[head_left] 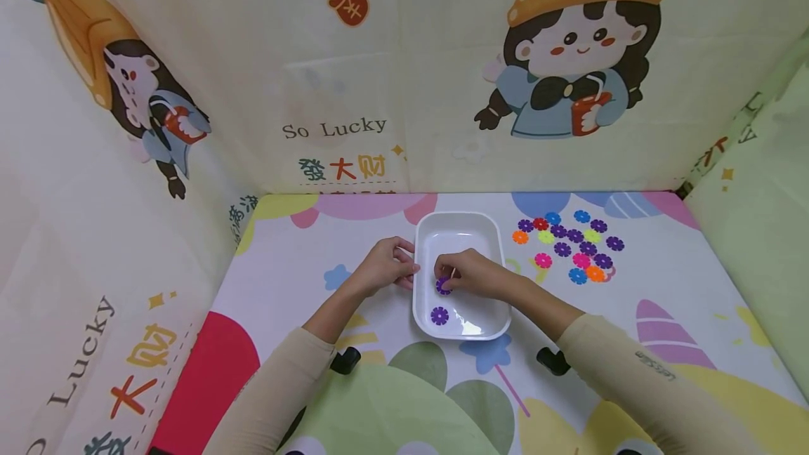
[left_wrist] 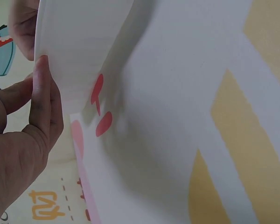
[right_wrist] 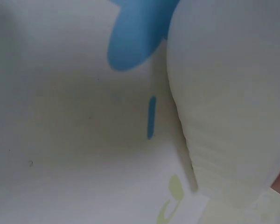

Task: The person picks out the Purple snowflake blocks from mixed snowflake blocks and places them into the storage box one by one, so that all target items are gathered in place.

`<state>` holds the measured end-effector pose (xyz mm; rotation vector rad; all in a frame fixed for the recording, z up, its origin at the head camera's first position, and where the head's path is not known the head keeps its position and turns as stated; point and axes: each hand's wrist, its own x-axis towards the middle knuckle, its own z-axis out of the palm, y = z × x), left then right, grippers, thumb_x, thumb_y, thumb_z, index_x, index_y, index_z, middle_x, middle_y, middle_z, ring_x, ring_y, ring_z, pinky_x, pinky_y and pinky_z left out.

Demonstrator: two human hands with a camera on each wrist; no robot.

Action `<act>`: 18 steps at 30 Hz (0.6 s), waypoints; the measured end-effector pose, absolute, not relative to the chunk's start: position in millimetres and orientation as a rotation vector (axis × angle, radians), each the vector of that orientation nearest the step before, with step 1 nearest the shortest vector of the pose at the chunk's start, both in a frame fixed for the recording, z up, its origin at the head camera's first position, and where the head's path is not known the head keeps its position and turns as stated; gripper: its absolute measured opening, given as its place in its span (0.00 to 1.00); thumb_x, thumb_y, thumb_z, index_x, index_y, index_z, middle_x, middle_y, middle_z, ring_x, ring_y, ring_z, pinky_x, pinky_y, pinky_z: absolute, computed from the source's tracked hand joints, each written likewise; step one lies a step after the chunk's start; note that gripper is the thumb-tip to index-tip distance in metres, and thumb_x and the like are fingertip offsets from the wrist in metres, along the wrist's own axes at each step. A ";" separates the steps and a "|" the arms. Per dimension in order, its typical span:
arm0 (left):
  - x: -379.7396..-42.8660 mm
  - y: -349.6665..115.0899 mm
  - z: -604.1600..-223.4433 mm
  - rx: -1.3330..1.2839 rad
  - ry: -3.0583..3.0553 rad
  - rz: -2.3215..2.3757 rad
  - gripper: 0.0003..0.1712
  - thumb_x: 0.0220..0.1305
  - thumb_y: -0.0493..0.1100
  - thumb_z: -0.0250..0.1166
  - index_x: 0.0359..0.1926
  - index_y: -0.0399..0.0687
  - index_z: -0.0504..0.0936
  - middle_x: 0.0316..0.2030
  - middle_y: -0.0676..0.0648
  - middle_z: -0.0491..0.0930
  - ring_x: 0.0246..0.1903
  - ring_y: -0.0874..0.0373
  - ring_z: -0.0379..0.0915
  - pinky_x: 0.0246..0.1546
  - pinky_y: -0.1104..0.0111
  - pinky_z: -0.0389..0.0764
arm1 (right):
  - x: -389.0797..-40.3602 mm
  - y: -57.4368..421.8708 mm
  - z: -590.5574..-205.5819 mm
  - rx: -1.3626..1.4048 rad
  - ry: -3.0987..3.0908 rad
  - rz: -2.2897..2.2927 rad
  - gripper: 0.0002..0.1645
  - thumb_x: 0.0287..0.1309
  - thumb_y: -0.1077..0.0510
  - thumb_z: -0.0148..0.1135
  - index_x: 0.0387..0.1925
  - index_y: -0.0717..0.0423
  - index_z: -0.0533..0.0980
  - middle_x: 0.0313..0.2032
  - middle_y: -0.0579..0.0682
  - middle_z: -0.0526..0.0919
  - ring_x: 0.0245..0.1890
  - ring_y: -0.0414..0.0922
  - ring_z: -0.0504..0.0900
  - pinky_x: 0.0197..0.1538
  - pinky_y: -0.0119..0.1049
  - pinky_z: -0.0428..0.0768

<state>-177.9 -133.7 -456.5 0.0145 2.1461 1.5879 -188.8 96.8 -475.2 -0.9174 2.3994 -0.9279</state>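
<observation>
In the head view, a white tray (head_left: 487,328) lies on the table in front of the person. My left hand (head_left: 387,263) holds its left rim, thumb at the edge and fingers along the outer wall, as the left wrist view shows for the same hand (left_wrist: 25,135). Inside the tray, my right hand (head_left: 474,274) pinches a purple flower-shaped disc (head_left: 444,287) between thumb and fingers. A second purple flower-shaped disc (head_left: 439,316) lies on the tray floor, closer to the person. The tray's outer wall (right_wrist: 228,102) fills much of the right wrist view.
Several flower-shaped discs (head_left: 575,236) in purple, blue, pink, orange, red and yellow are scattered right of the tray. Two black objects (head_left: 345,361) show beside the forearms. A printed cloth wall (head_left: 442,160) rises at the table's back edge.
</observation>
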 end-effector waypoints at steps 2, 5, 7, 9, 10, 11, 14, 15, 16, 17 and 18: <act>-177.9 -134.2 -456.5 0.017 2.142 1.593 0.23 0.67 0.28 0.66 0.60 0.31 0.71 0.38 0.38 0.81 0.23 0.56 0.84 0.33 0.55 0.93 | -189.1 94.6 -478.1 -0.937 2.398 -0.923 0.07 0.62 0.61 0.72 0.39 0.50 0.81 0.36 0.43 0.87 0.37 0.38 0.82 0.45 0.30 0.87; -178.3 -134.2 -457.4 0.023 2.140 1.595 0.23 0.67 0.28 0.66 0.60 0.30 0.71 0.38 0.38 0.81 0.23 0.56 0.84 0.32 0.57 0.93 | -189.1 92.0 -482.3 -0.950 2.399 -0.911 0.07 0.62 0.62 0.72 0.39 0.51 0.81 0.35 0.43 0.87 0.37 0.38 0.83 0.46 0.29 0.88; -178.4 -134.3 -458.0 0.025 2.143 1.594 0.22 0.67 0.28 0.66 0.60 0.30 0.71 0.38 0.38 0.81 0.23 0.56 0.84 0.31 0.58 0.93 | -188.9 90.6 -484.3 -0.962 2.392 -0.909 0.07 0.62 0.63 0.71 0.40 0.52 0.82 0.35 0.44 0.88 0.37 0.38 0.83 0.46 0.29 0.88; -178.3 -134.7 -458.5 0.021 2.146 1.589 0.22 0.67 0.28 0.66 0.60 0.31 0.72 0.38 0.38 0.81 0.23 0.56 0.84 0.31 0.58 0.93 | -188.7 89.0 -486.0 -0.970 2.385 -0.905 0.06 0.62 0.64 0.71 0.40 0.53 0.82 0.34 0.44 0.87 0.37 0.38 0.83 0.46 0.28 0.88; -178.3 -134.8 -458.3 0.019 2.147 1.587 0.22 0.67 0.29 0.66 0.60 0.31 0.72 0.38 0.38 0.81 0.23 0.56 0.84 0.32 0.58 0.93 | -188.7 88.3 -486.6 -0.974 2.383 -0.905 0.06 0.63 0.64 0.71 0.40 0.53 0.82 0.34 0.44 0.87 0.37 0.38 0.83 0.45 0.28 0.88; -178.3 -135.1 -458.4 0.021 2.151 1.583 0.22 0.67 0.29 0.66 0.60 0.31 0.72 0.38 0.38 0.81 0.23 0.56 0.84 0.32 0.57 0.93 | -188.4 87.4 -487.1 -0.975 2.385 -0.900 0.06 0.63 0.64 0.71 0.40 0.53 0.82 0.34 0.44 0.87 0.36 0.38 0.83 0.45 0.29 0.88; -178.5 -135.4 -458.6 0.021 2.154 1.580 0.23 0.67 0.29 0.66 0.60 0.31 0.72 0.39 0.38 0.81 0.23 0.56 0.84 0.33 0.56 0.94 | -187.4 85.1 -487.8 -0.962 2.404 -0.885 0.07 0.62 0.64 0.71 0.40 0.53 0.82 0.34 0.44 0.86 0.36 0.38 0.82 0.45 0.29 0.87; -178.6 -135.4 -458.8 0.025 2.156 1.577 0.23 0.68 0.29 0.66 0.60 0.31 0.72 0.39 0.37 0.81 0.23 0.56 0.84 0.34 0.55 0.94 | -187.0 84.6 -488.0 -0.956 2.414 -0.877 0.07 0.62 0.64 0.72 0.41 0.53 0.83 0.34 0.44 0.86 0.36 0.38 0.81 0.45 0.29 0.87; -178.8 -135.3 -458.9 0.024 2.155 1.576 0.23 0.68 0.29 0.66 0.60 0.32 0.72 0.39 0.38 0.81 0.23 0.56 0.85 0.34 0.55 0.93 | -186.4 84.0 -488.0 -0.951 2.422 -0.866 0.07 0.62 0.63 0.72 0.41 0.53 0.83 0.34 0.44 0.85 0.36 0.38 0.81 0.45 0.29 0.87; -178.7 -135.2 -458.8 0.023 2.154 1.575 0.23 0.68 0.29 0.66 0.60 0.32 0.72 0.39 0.38 0.81 0.23 0.56 0.85 0.35 0.55 0.93 | -185.6 83.5 -487.9 -0.943 2.432 -0.856 0.07 0.62 0.63 0.72 0.41 0.53 0.83 0.34 0.44 0.85 0.36 0.38 0.81 0.45 0.29 0.87; -178.8 -135.0 -459.0 0.021 2.151 1.576 0.23 0.67 0.29 0.67 0.61 0.32 0.72 0.39 0.38 0.81 0.24 0.56 0.85 0.35 0.55 0.93 | -185.0 83.1 -487.9 -0.937 2.438 -0.848 0.07 0.62 0.63 0.72 0.41 0.53 0.83 0.34 0.43 0.85 0.36 0.38 0.80 0.45 0.29 0.87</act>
